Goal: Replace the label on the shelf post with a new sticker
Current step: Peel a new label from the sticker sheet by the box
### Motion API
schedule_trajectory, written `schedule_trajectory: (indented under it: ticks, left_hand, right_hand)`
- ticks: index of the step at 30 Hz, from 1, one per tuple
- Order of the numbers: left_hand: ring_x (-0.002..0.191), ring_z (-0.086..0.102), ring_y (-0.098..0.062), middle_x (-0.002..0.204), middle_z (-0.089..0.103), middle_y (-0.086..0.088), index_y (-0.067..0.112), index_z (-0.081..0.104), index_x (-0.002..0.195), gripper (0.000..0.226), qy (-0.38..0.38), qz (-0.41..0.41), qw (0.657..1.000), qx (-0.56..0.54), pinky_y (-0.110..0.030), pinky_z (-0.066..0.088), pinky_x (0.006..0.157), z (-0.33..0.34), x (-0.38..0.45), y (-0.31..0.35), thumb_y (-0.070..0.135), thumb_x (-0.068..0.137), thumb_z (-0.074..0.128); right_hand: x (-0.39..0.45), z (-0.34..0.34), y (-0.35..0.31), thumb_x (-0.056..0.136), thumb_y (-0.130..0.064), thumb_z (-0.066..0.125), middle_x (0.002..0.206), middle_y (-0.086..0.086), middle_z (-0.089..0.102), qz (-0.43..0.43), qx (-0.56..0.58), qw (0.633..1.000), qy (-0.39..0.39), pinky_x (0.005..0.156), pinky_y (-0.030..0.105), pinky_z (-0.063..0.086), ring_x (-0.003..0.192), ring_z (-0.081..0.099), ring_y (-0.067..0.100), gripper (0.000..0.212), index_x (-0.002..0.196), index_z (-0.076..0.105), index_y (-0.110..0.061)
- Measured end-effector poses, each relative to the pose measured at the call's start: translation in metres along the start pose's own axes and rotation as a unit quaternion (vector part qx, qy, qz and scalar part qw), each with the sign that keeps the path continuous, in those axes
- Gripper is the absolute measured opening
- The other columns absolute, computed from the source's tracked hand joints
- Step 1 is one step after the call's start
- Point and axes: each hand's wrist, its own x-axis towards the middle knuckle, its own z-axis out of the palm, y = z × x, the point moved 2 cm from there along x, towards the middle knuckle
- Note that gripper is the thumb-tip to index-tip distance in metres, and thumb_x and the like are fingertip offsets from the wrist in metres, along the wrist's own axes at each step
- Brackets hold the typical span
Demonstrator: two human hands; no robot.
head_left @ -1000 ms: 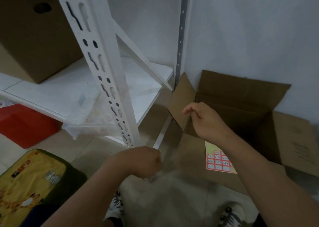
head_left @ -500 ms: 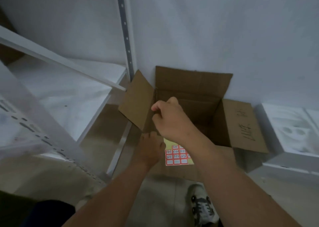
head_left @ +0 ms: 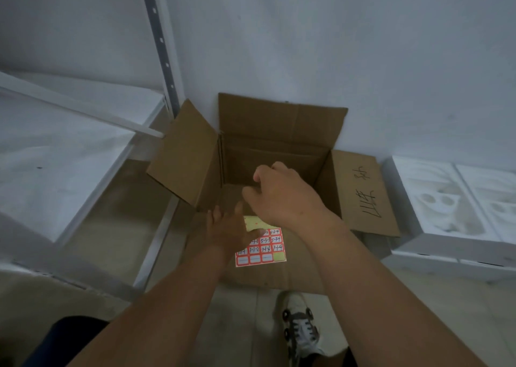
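A sticker sheet (head_left: pixel 265 250) with red-framed labels, some handwritten, lies on the front flap of an open cardboard box (head_left: pixel 282 115). My left hand (head_left: pixel 231 230) rests flat on the sheet's left part, fingers spread and thumb across its yellow top. My right hand (head_left: pixel 282 196) hovers over the box opening with fingers curled and fingertips drawn together; nothing shows between them. The grey perforated rear shelf post (head_left: pixel 160 45) stands at the wall, left of the box. No label is visible on it.
A white shelf board (head_left: pixel 69 154) with a diagonal brace (head_left: pixel 83 109) fills the left side. White foam packing trays (head_left: pixel 458 207) lie on the floor right of the box. My sneaker (head_left: pixel 300 330) is on the tiled floor below the box.
The view swung right from the front shelf post to the box. My left hand reached forward onto the sticker sheet. My right hand moved over the box opening.
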Motion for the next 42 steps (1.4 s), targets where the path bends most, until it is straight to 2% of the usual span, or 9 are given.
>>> schedule_trajectory:
  ticks: [5, 13, 16, 21, 24, 27, 30, 37, 42]
  left_hand:
    - [0.143, 0.027, -0.032, 0.153, 0.037, -0.003, 0.026, 0.023, 0.148, 0.077, 0.005, 0.020, 1.000, -0.001, -0.053, 0.011, 0.119, -0.016, -0.016, 0.010, 0.061, 0.088, 0.055]
    - [0.132, 0.042, -0.024, 0.145, 0.046, 0.000, 0.024, 0.037, 0.142, 0.054, 0.019, 0.039, 0.999, -0.006, -0.045, 0.030, 0.112, -0.019, -0.018, 0.010, 0.044, 0.095, 0.054]
    - [0.116, 0.056, -0.020, 0.135, 0.053, -0.002, 0.021, 0.044, 0.137, 0.041, 0.010, 0.054, 0.995, -0.084, -0.039, 0.046, 0.102, -0.023, -0.014, 0.013, 0.028, 0.098, 0.054]
    - [0.119, 0.054, -0.020, 0.135, 0.053, -0.003, 0.019, 0.049, 0.137, 0.043, 0.063, 0.102, 0.978, -0.172, -0.032, 0.047, 0.097, -0.054, -0.013, 0.018, 0.008, 0.095, 0.054]
    - [0.105, 0.059, -0.010, 0.125, 0.057, 0.002, 0.026, 0.040, 0.143, 0.052, 0.088, 0.087, 0.945, -0.302, -0.021, 0.052, 0.077, -0.088, -0.028, 0.018, 0.008, 0.096, 0.055]
    - [0.091, 0.070, -0.015, 0.117, 0.063, -0.004, 0.034, 0.026, 0.149, 0.068, 0.103, 0.038, 0.895, -0.433, -0.030, 0.059, 0.072, -0.121, -0.051, 0.015, 0.009, 0.095, 0.059]
    - [0.074, 0.073, -0.014, 0.107, 0.069, -0.004, 0.036, 0.025, 0.148, 0.071, 0.143, 0.002, 0.849, -0.509, -0.024, 0.058, 0.058, -0.147, -0.080, 0.008, 0.012, 0.093, 0.063]
    - [0.090, 0.073, -0.025, 0.121, 0.065, -0.008, 0.034, 0.033, 0.142, 0.065, 0.146, -0.026, 0.757, -0.637, -0.051, 0.058, 0.083, -0.180, -0.134, -0.003, 0.013, 0.090, 0.066]
    - [0.088, 0.074, -0.025, 0.119, 0.067, -0.008, 0.025, 0.039, 0.143, 0.059, 0.099, -0.016, 0.699, -0.708, -0.040, 0.062, 0.071, -0.196, -0.164, -0.013, 0.015, 0.090, 0.062]
  right_hand:
    - [0.002, -0.004, 0.007, 0.095, -0.044, 0.046, 0.127, 0.003, 0.047, 0.011, 0.004, 1.000, 0.012, 0.091, 0.040, 0.048, 0.112, 0.051, 0.021, 0.041, 0.128, 0.048, -0.020]
    - [0.001, -0.008, 0.015, 0.095, -0.045, 0.045, 0.123, 0.003, 0.049, 0.018, 0.002, 0.999, 0.028, 0.087, 0.039, 0.049, 0.106, 0.053, 0.020, 0.040, 0.125, 0.050, -0.020]
    - [0.000, -0.011, 0.018, 0.095, -0.044, 0.045, 0.122, 0.003, 0.050, 0.018, 0.006, 0.999, 0.036, 0.083, 0.036, 0.048, 0.104, 0.053, 0.020, 0.040, 0.127, 0.049, -0.019]
    - [0.002, -0.016, 0.022, 0.094, -0.044, 0.047, 0.128, 0.003, 0.050, 0.018, 0.021, 0.998, 0.058, 0.084, 0.036, 0.048, 0.109, 0.052, 0.019, 0.045, 0.132, 0.043, -0.020]
    - [0.002, -0.016, 0.025, 0.094, -0.044, 0.048, 0.130, 0.003, 0.050, 0.021, 0.027, 0.997, 0.065, 0.082, 0.035, 0.051, 0.109, 0.053, 0.018, 0.048, 0.135, 0.041, -0.021]
    - [0.001, -0.016, 0.026, 0.094, -0.043, 0.050, 0.128, 0.002, 0.049, 0.029, 0.054, 0.996, 0.071, 0.078, 0.036, 0.056, 0.102, 0.057, 0.016, 0.048, 0.135, 0.037, -0.024]
    - [-0.003, -0.014, 0.018, 0.095, -0.043, 0.050, 0.134, 0.003, 0.045, 0.029, 0.115, 0.991, 0.063, 0.070, 0.027, 0.054, 0.094, 0.060, 0.014, 0.052, 0.140, 0.029, -0.029]
    - [-0.024, -0.005, -0.016, 0.092, -0.041, 0.056, 0.143, -0.009, 0.044, -0.068, 0.217, 0.974, 0.019, 0.073, 0.020, 0.050, 0.099, 0.059, 0.009, 0.072, 0.147, 0.008, -0.043]
    - [-0.030, 0.002, -0.034, 0.088, -0.041, 0.061, 0.146, -0.011, 0.038, -0.124, 0.223, 0.966, 0.053, 0.081, 0.016, 0.047, 0.106, 0.049, 0.003, 0.071, 0.143, 0.015, -0.048]
